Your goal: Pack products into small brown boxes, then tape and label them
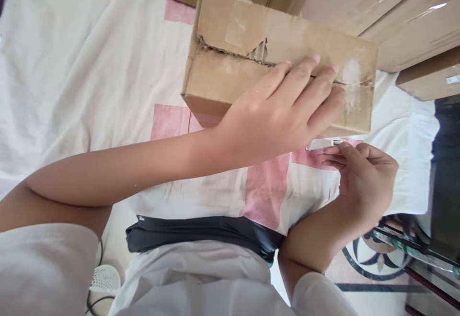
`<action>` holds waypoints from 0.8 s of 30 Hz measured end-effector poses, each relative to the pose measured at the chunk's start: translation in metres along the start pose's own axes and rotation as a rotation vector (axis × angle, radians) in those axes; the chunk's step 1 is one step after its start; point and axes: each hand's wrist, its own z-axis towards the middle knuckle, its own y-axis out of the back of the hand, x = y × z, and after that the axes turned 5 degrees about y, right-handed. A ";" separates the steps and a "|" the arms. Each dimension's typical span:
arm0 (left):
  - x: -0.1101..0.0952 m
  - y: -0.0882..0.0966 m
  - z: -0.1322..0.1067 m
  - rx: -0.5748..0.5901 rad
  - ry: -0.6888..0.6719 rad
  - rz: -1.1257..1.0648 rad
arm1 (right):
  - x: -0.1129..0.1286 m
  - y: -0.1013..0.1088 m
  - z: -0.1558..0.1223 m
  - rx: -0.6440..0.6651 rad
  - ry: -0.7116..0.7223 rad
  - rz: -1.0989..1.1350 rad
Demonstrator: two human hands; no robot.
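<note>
A brown cardboard box [219, 74] with a torn, worn seam along its closed flaps rests on the cloth. My left hand [283, 100] lies across the flaps, fingers stretched over the seam and slightly apart; its thumb is hidden. My right hand [366, 172] is closed in a pinch just below the box's lower right corner. At its fingertips shows a slim white object [321, 143], partly hidden by the box and fingers, its kind unclear. Old clear tape [237, 19] clings to the upper flap.
Larger taped cartons [334, 0] stand behind the box, and another carton [427, 74] is at the right. A cream cloth with pink patches [268, 186] covers the surface. Dark furniture with a glass edge [417, 244] stands at the lower right. A cable [89, 301] lies lower left.
</note>
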 end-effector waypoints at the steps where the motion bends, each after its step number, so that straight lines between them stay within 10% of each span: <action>1: 0.000 0.000 0.000 -0.003 0.012 -0.010 | -0.001 0.001 0.000 0.007 -0.018 -0.006; 24: 0.000 -0.003 -0.004 -0.041 0.090 -0.304 | -0.027 -0.001 0.001 0.000 -0.117 0.288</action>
